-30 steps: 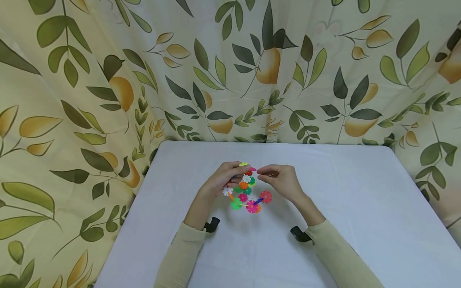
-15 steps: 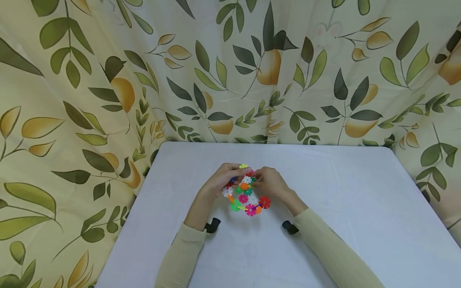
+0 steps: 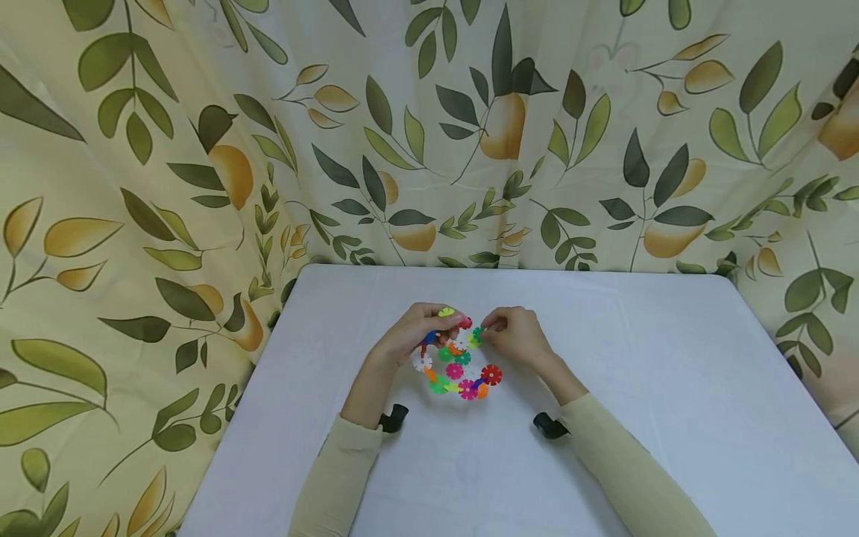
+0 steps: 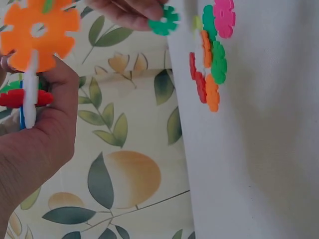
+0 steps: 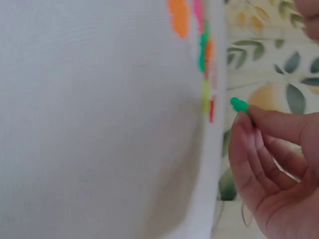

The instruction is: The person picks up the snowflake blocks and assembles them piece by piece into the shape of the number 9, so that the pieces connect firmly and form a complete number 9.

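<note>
My right hand (image 3: 518, 339), pinching green disc (image 4: 165, 22), drew slightly away from left hand (image 3: 414, 333), which grips chain (image 3: 454, 371); probably joining, next needs aligning.

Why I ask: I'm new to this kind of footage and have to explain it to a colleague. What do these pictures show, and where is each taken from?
There is no machine here, only a person's two bare hands. The widest picture comes from a camera worn on the head, looking forward and down: it shows the left hand and right hand above a white table, with a leafy patterned cloth behind. The other two come from cameras worn on the wrists, each looking at that hand's work, so the scene appears turned sideways.

The left hand holds joined discs, colourful and notched. The right hand pinches a green disc. Lower down, more bright discs appear to lie on the table; I can't tell which of those are linked.
</note>
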Available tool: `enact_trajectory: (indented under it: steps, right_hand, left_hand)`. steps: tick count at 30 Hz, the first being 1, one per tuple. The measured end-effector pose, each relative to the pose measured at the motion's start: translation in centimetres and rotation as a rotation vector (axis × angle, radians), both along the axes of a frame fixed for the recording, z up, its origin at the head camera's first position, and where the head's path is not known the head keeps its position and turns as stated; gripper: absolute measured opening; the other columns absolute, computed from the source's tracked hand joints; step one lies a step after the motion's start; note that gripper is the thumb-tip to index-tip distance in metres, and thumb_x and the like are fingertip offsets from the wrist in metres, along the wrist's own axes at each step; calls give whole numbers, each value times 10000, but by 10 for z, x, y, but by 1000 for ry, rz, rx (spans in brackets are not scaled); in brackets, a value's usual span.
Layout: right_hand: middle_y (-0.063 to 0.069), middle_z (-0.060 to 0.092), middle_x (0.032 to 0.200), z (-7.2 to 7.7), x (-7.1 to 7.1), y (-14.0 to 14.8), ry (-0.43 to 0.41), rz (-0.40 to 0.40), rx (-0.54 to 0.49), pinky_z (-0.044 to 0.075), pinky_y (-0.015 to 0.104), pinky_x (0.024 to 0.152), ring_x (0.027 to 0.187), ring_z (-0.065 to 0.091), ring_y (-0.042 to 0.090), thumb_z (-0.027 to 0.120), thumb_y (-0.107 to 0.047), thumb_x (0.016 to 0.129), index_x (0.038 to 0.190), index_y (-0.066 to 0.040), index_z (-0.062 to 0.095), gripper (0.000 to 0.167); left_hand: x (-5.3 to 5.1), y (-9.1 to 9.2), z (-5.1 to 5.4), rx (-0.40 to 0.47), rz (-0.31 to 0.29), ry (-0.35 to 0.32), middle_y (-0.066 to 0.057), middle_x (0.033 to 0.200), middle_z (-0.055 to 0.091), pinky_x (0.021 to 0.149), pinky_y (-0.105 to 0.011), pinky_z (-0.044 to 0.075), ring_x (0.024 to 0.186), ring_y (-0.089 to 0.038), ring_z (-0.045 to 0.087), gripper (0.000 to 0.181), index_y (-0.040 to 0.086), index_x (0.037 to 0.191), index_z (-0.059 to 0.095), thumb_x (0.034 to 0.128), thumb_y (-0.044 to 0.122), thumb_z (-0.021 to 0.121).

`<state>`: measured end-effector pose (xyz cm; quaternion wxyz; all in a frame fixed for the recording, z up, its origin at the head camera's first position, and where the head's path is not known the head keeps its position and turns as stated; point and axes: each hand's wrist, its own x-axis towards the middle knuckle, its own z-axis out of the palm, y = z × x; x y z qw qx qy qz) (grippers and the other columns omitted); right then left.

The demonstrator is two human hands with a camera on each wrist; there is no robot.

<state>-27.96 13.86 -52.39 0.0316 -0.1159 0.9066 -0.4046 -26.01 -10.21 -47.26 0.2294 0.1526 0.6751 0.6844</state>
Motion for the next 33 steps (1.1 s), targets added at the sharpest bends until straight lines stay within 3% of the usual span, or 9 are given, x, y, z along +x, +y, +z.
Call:
enact_trajectory:
  steps: [7, 11, 21, 29, 33]
  right_hand:
    - [164, 770, 955, 27, 14, 13, -132, 0, -395, 631, 361, 764, 830, 773, 334, 769, -177, 965, 1111, 36, 721, 262]
    - [187, 767, 995, 42, 24, 14, -189, 10, -528, 627, 364, 798, 852, 775, 318, 742, -193, 990, 1148, 79, 675, 321]
    - [185, 772, 975, 59, 37, 6, -186, 19, -623, 630, 393, 785, 788, 781, 255, 731, -152, 993, 1146, 95, 675, 295]
    - [175, 777, 939, 56, 38, 4, -187, 5, -669, 629, 396, 768, 782, 785, 250, 759, -158, 974, 1131, 111, 672, 324]
    - [162, 779, 926, 54, 39, 6, -180, 4, -676, 629, 407, 774, 770, 784, 244, 771, -167, 966, 1122, 113, 672, 336]
  left_hand:
    - [0, -1, 0, 16, -39, -20, -9, 720, 463, 537, -242, 326, 591, -144, 375, 205, 31, 1083, 648, 1067, 226, 587]
    - [-1, -2, -2, 62, -63, -33, 3, 694, 373, 505, -219, 276, 568, -127, 311, 214, 35, 1082, 653, 1073, 233, 573]
    - [-1, -2, -3, 161, -94, -83, 31, 661, 340, 486, -181, 234, 541, -72, 284, 218, 42, 1067, 693, 1081, 198, 542]
    - [-1, 2, -4, 132, -114, -35, 15, 662, 357, 480, -204, 244, 538, -91, 305, 195, 88, 984, 642, 1091, 201, 525]
    - [0, 4, -3, 120, -103, -41, 8, 667, 357, 478, -207, 243, 545, -107, 299, 196, 91, 992, 639, 1100, 194, 512]
